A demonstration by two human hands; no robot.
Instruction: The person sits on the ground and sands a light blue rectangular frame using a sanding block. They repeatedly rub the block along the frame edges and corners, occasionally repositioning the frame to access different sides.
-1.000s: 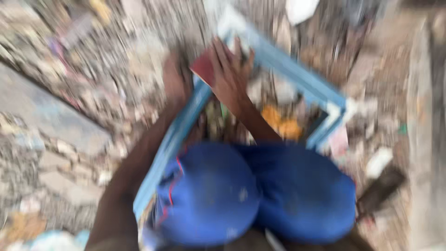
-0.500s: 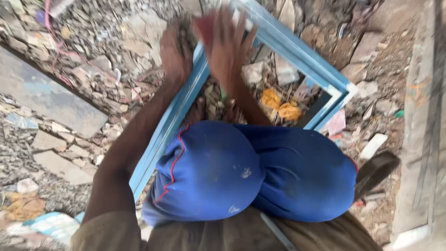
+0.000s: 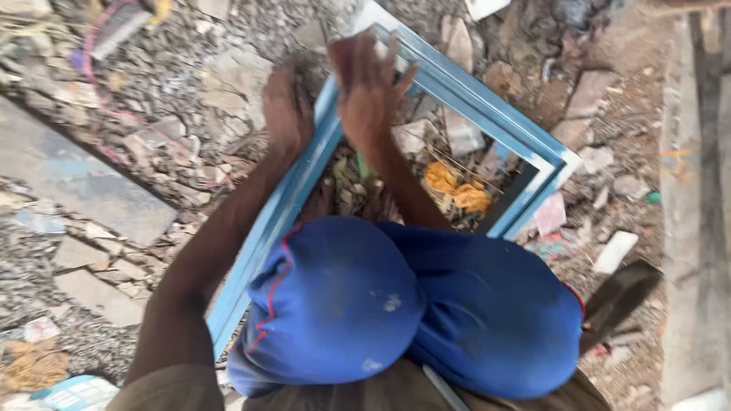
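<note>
Flat printed packet (image 3: pixel 76 392), pale blue and white; bottom-left corner, among rubble

Outdoor demolition or building-site yard, not a room. Ground is loose rubble (image 3: pixel 175 114): broken stone, flat slab pieces (image 3: pixel 84 183), scraps of paper and plastic litter (image 3: pixel 72 392). A light-blue painted wooden frame (image 3: pixel 487 114) lies on the debris. Concrete edge (image 3: pixel 689 228) at right.

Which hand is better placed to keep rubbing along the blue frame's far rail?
Probably the right hand: it is raised over the blue frame with a dark reddish pad. The left hand rests on the frame's left rail, seemingly steadying it.
</note>
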